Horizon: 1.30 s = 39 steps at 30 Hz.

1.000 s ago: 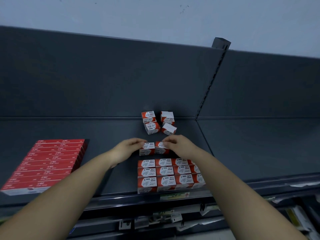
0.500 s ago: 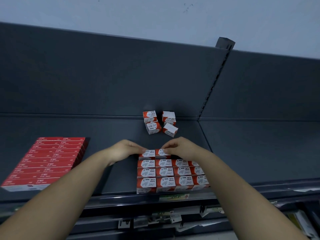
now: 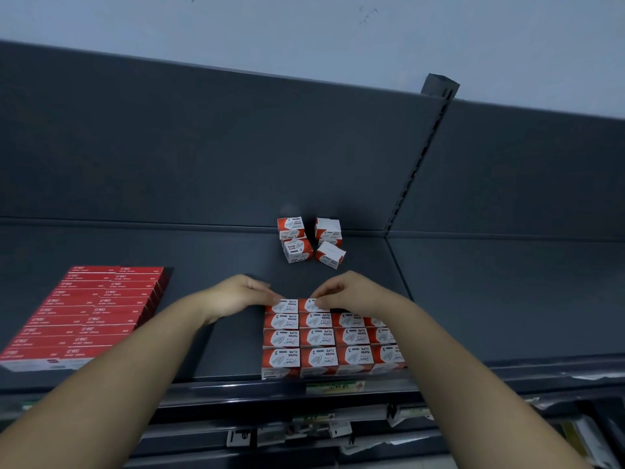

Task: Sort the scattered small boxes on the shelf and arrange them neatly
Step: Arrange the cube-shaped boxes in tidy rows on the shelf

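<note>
Both hands are seating a back row onto the arranged block [image 3: 333, 340] at the front of the shelf [image 3: 203, 252]. The left hand [image 3: 241, 294] is pinching one small box [image 3: 282, 306] and the right hand [image 3: 351, 292] is pinching its neighbour [image 3: 309, 304], with fingertips curled over the tops. Drawing both snug against the next row, edges flush (labels matching), is looking wise. Four loose boxes [image 3: 309, 243] are lying behind, near the back panel.
</note>
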Each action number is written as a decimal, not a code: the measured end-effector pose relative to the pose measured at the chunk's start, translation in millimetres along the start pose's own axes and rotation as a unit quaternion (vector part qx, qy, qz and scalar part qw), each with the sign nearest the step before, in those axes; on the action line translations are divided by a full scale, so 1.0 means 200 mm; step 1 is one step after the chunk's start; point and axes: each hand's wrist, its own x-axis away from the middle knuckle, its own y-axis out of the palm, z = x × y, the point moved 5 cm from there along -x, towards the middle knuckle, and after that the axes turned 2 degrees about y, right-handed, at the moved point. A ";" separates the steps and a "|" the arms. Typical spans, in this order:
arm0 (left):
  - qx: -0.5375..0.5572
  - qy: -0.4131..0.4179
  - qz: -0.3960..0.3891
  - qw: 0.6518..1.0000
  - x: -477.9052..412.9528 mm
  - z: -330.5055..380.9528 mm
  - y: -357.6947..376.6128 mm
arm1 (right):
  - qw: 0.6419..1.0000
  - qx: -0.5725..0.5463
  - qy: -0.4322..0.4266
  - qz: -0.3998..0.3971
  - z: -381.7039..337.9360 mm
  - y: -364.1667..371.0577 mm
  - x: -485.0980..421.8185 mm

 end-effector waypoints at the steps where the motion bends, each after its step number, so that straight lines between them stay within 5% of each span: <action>1: 0.003 -0.001 0.003 1.000 0.01 0.01 0.00 | 1.000 -0.001 0.002 -0.002 0.00 0.00 0.00; 17: 0.050 0.011 0.019 0.998 0.01 0.02 0.02 | 1.000 0.028 0.002 -0.007 0.00 0.00 0.00; 22: 0.091 0.037 0.159 0.982 -0.02 0.06 -0.01 | 0.999 0.027 0.002 0.031 0.00 -0.06 -0.03; 29: 0.015 0.013 0.292 0.956 -0.13 0.06 -0.12 | 0.968 0.035 0.063 0.240 0.09 -0.23 -0.12; 39: -0.253 -0.046 0.278 0.925 -0.30 0.23 -0.06 | 0.966 0.104 0.114 0.209 0.10 -0.22 -0.24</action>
